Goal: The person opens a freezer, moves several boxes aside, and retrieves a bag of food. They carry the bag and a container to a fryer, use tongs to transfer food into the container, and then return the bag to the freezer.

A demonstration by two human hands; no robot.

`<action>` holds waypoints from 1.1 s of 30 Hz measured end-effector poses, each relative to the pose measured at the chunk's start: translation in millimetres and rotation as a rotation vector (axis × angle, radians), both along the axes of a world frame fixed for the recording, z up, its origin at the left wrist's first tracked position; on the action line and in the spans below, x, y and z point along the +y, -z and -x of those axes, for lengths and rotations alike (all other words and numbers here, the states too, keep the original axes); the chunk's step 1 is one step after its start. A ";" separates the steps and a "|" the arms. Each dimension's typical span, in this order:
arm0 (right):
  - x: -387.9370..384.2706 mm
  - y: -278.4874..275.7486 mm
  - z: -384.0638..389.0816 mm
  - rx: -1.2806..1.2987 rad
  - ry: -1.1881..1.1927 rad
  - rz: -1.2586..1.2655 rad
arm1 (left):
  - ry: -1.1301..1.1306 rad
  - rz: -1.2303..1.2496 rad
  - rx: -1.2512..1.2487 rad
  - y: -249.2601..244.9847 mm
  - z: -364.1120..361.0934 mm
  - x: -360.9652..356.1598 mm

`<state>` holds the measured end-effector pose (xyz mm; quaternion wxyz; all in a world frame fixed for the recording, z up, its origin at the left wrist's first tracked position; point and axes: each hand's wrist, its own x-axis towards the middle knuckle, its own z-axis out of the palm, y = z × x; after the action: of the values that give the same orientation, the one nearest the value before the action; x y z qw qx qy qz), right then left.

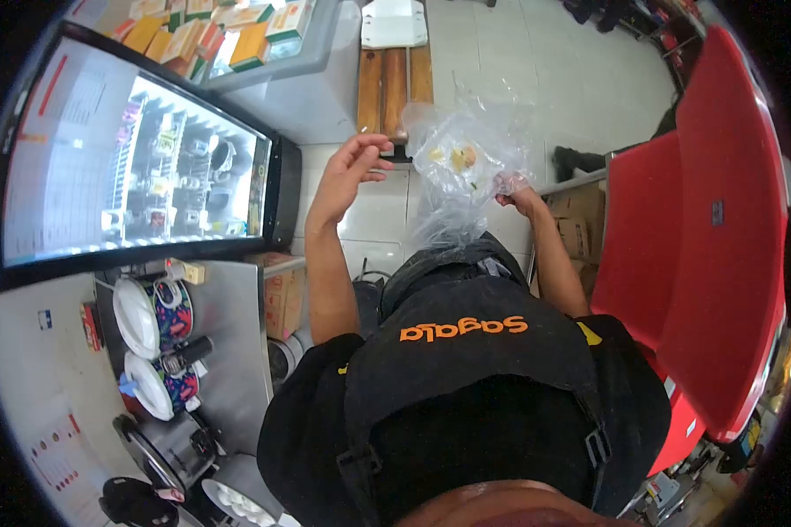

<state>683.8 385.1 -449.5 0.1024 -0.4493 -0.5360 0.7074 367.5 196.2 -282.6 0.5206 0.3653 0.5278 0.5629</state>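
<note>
A clear plastic bag [453, 206], crumpled and spread in front of my black apron [466, 351], shows a few small yellow and brown pieces [461, 158] in its upper part. I cannot make out what the pieces are. The fingers of my right hand [518, 193] are closed on the bag's right side. On the other side, my left hand [356, 169] is raised with its fingers apart and slightly curled, holding nothing. A gap separates it from the bag, and the wooden bench [384, 88] lies just beyond.
A lit glass-front display fridge [176, 176] stands at left, and a steel counter [233, 351] bears patterned containers [171, 316]. Small boxes [250, 44] top a pale bin [281, 97]. A white tray [394, 22] lies on the bench. At right are red panels [729, 220] and cardboard boxes [574, 237].
</note>
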 end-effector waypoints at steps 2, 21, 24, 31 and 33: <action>32.6 -8.4 37.0 -0.026 -0.018 -0.005 | -0.077 0.005 -0.017 9.7 36.5 29.4; 263.0 5.3 244.4 -0.105 0.140 0.027 | -0.349 0.138 1.519 159.9 360.0 403.7; 269.0 5.3 275.5 -0.111 0.242 0.025 | -0.267 0.136 1.677 179.5 405.1 454.7; 249.0 6.0 375.7 -0.059 0.454 0.040 | -0.079 0.219 1.637 196.4 462.8 478.5; 249.2 4.0 404.1 -0.065 0.446 -0.002 | -0.053 0.231 1.569 187.8 467.4 469.0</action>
<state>279.6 634.3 -453.5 0.2395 -0.5792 -0.4269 0.6519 -99.9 665.2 -470.4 0.0178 0.5864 0.8042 0.0952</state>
